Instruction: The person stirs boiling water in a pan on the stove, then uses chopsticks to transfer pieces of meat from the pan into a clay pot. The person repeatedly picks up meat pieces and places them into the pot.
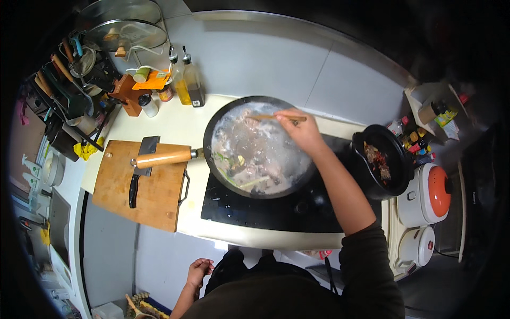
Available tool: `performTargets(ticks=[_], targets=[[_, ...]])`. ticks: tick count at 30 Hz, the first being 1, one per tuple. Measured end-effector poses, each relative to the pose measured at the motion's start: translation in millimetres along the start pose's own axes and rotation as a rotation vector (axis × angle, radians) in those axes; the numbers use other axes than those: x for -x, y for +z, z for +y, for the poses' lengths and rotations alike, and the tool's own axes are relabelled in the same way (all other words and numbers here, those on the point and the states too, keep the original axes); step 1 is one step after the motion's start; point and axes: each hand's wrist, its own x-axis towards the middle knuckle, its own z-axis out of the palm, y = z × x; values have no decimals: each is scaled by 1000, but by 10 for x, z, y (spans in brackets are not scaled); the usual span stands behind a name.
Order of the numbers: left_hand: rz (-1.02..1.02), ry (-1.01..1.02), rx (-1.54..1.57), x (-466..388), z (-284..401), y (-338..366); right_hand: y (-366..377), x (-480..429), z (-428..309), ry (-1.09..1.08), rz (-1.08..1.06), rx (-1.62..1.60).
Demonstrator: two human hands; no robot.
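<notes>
My right hand [299, 129] holds wooden chopsticks [263, 117] over the far side of a large wok [207, 149], their tips at pieces of meat in cloudy, steaming liquid. Green stalks [253, 182] and a pale yellowish slice float near the wok's left and near sides. The wok sits on a black glass cooktop [255, 217], its wooden handle [163, 158] reaching left over a cleaver. My left hand [200, 271] hangs beside my body, below the counter, fingers curled; whether something is in it cannot be told.
A cutting board [155, 215] with a black-handled cleaver [133, 191] lies left. A black pot [382, 159] with reddish seasonings stands right, beside a white cooker [416, 199]. Behind the board are two oil bottles [181, 85] and a knife block [126, 93].
</notes>
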Motion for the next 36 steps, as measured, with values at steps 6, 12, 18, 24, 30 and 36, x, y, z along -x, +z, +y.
performTargets(ticks=[6, 12, 18, 24, 30, 36], targets=[[21, 125, 7, -260, 321, -385, -96, 56, -241, 37, -93, 135], [28, 85, -27, -298, 372, -533, -244, 91, -458, 160, -83, 135], [-59, 125, -44, -334, 397, -394, -156, 336, -529, -36, -210, 244], [-8, 150, -67, -260, 351, -374, -648, 529, -662, -5, -156, 128], [-19, 151, -72, -210, 225, -238, -361, 383, -425, -7, -95, 19], [10, 154, -33, -128, 127, -114, -46, 180, -188, -146, -221, 283]])
